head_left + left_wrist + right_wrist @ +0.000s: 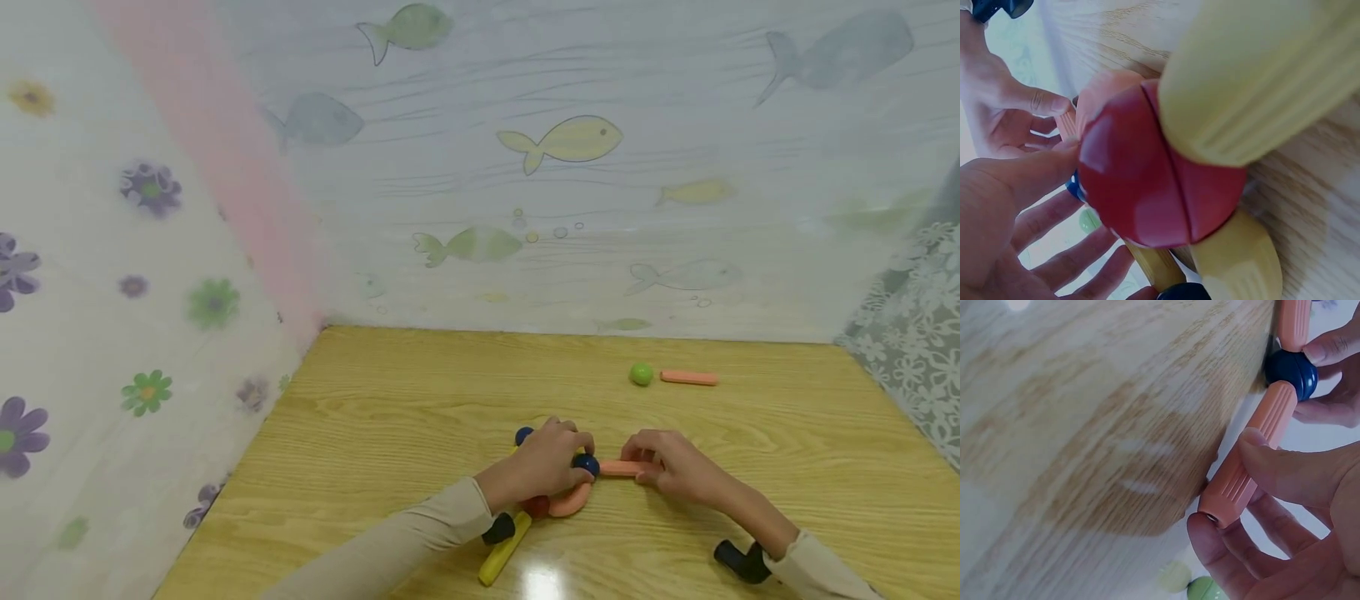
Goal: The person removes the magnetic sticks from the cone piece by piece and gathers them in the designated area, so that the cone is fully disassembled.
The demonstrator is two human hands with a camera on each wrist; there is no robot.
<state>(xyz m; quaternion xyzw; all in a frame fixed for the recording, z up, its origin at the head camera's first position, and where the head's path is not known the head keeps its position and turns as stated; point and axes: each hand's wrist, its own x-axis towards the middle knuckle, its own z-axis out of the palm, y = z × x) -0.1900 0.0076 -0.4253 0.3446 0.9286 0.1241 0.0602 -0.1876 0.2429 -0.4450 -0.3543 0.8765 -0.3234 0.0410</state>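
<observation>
In the head view my left hand (546, 460) grips a dark blue ball (587, 466) at the right side of a toy assembly of sticks and balls. My right hand (678, 468) pinches a straight orange stick (617, 468) between thumb and fingers; its left end meets that ball. The right wrist view shows the ribbed stick (1254, 450) and the blue ball (1291, 372) joined to another orange piece (1294, 325). A red ball (1141, 169), with yellow sticks on it, fills the left wrist view. A curved orange piece (572, 501) lies below the left hand.
A second blue ball (524, 435) is at the assembly's far left. A yellow stick (505, 550) points toward the near edge. Farther back lie a green ball (641, 374) and a loose orange stick (688, 378). A fish-patterned wall covering (562, 200) stands behind the wooden table (390, 392).
</observation>
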